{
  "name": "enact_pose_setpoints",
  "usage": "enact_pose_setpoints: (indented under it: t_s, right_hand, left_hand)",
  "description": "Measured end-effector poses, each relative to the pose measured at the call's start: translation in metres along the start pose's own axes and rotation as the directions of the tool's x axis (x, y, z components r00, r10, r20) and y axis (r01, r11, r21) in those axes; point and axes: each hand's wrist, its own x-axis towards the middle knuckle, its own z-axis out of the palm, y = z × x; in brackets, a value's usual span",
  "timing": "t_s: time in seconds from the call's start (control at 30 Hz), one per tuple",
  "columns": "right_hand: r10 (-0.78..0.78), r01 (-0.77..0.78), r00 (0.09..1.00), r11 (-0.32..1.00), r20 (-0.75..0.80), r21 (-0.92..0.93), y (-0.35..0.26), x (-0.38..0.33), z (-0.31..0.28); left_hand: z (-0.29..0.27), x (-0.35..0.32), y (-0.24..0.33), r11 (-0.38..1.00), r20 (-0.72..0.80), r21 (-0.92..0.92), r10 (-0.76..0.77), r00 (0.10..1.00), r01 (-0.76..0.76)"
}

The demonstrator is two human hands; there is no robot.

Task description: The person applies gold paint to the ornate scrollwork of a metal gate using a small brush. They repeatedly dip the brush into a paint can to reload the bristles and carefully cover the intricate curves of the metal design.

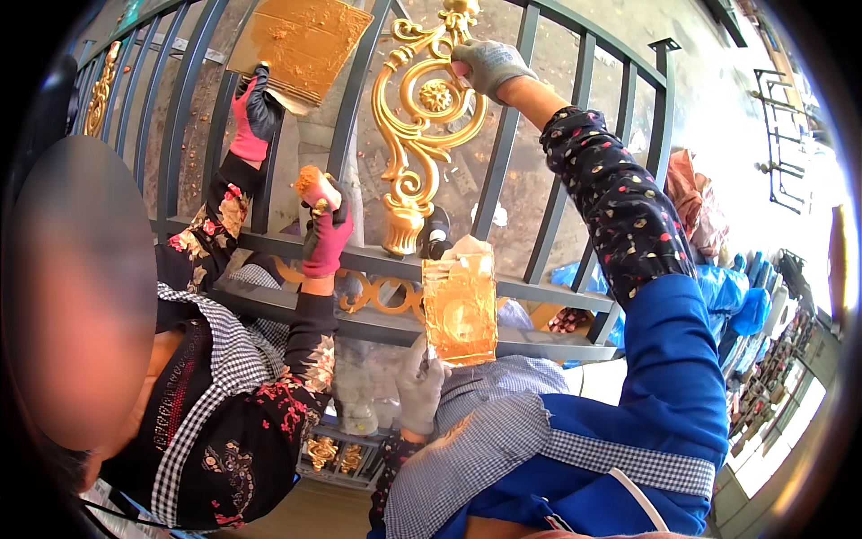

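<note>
Gold scrollwork (pixel 415 135) on the far fence rail (pixel 377 260) risks smearing, since the right hand (pixel 485 65) grips its top while the left hand (pixel 420 382) clamps a paint-laden board (pixel 460 308) tilted nearby.

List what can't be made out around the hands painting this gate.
- Head view: whatever the right hand holds is hidden under its grey glove against the gold scroll.
- Left hand grips the gold-smeared card from below; its fingertips are hidden.
- The co-worker's board is cut off by the top edge.
- The co-worker's face is blurred.
</note>
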Motion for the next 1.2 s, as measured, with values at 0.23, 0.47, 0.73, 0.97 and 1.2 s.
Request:
enact_pose_setpoints:
  t_s: [0.23, 0.47, 0.73, 0.97, 1.2]
  right_hand:
    - [0.052, -0.040, 0.985, 0.996, -0.165, 0.077, 0.000, 0.023, -0.001]
    - [-0.007, 0.015, 0.999, 0.977, 0.039, -0.211, -0.004, 0.043, -0.015]
    - [-0.165, 0.161, 0.986, 0.972, -0.009, -0.170, 0.019, 0.029, -0.005]
    - [0.000, -0.003, 1.000, 0.996, -0.027, -0.089, 0.018, 0.017, -0.002]
    - [0.112, -0.100, 0.979, 0.992, -0.170, 0.073, 0.021, 0.050, -0.029]
  left_hand:
    - [0.003, -0.002, -0.002, 0.999, -0.010, -0.001, 0.045, 0.999, -0.046]
    - [0.000, -0.003, -0.005, 0.999, -0.020, 0.021, 0.026, 0.999, -0.026]
    - [-0.002, -0.005, -0.009, 0.998, 0.014, -0.047, 0.032, 0.999, -0.031]
    - [-0.003, -0.005, -0.011, 0.995, 0.004, -0.067, 0.077, 0.997, -0.077]
    - [-0.005, -0.002, -0.015, 0.993, 0.026, -0.107, 0.047, 0.999, -0.044]
